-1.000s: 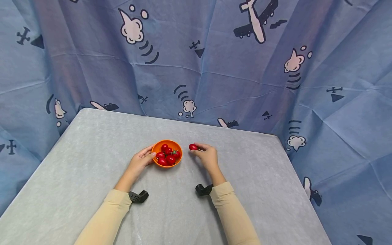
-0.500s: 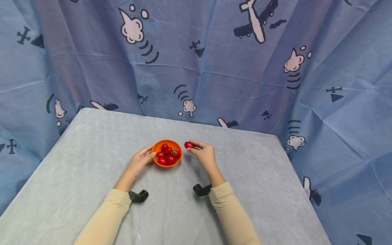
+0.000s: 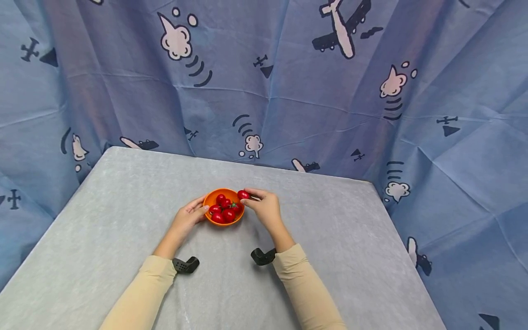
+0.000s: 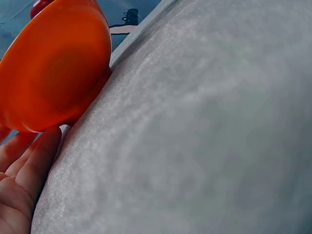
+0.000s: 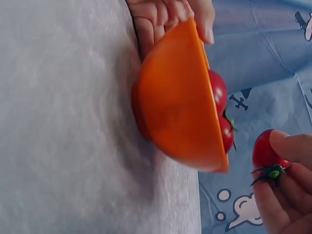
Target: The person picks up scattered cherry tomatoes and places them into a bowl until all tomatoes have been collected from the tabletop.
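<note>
Your right hand (image 3: 266, 208) pinches cherry tomato (image 3: 243, 195) at rim of orange bowl (image 3: 208, 199), on grey table; left hand (image 3: 187, 217) cups bowl wall, fingers loosely curved. Release early: tomato likely strikes rim, rolls off; piled tomatoes (image 3: 224, 211) could bounce it out

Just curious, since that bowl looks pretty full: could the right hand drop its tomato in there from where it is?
Probably yes. The right hand pinches the tomato just at the orange bowl's rim, nothing lies between, and the left hand holds only the far side.
</note>
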{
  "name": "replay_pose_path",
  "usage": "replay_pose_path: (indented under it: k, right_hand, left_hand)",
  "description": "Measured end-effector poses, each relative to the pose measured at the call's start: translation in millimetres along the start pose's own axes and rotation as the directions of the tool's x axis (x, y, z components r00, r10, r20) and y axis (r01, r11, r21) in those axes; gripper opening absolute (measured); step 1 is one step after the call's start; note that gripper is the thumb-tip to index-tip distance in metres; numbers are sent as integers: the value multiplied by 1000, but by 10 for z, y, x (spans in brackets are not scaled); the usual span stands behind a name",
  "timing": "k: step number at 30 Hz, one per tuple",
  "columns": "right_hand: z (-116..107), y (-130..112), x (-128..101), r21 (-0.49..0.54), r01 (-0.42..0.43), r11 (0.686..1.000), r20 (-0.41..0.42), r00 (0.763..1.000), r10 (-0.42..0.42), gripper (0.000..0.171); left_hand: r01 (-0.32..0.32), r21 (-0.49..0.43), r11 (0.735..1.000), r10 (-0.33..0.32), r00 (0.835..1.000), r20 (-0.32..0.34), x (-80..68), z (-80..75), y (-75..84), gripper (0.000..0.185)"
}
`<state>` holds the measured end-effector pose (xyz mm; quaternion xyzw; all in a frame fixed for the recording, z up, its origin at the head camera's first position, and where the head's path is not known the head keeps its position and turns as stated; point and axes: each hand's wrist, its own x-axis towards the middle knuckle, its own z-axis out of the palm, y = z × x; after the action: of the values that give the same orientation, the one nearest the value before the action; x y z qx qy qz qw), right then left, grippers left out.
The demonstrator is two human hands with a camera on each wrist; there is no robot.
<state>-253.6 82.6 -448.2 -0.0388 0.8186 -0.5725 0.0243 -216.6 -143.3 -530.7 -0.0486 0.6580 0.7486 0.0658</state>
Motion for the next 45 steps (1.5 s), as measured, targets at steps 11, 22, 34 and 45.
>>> replay_pose_path:
  k: [11, 22, 34, 45]
  right_hand:
    - [185, -87, -44, -3, -22, 1000, 63, 998, 22, 35]
    - [397, -163, -102, -59, 0, 998, 40, 999, 3, 31]
    - [500, -179, -135, -107, -12, 994, 19, 1000, 14, 30]
    - [543, -158, -141, -147, 14, 989, 13, 1000, -12, 29]
  left_hand:
    - [-22, -10, 1000, 22, 1000, 9, -10, 3, -2, 54]
    - [-12, -5, 1000, 12, 1000, 20, -10, -5, 1, 54]
    - [-19, -21, 1000, 20, 999, 26, -1, -11, -24, 53]
    - [-21, -14, 1000, 21, 999, 24, -28, -8, 8, 53]
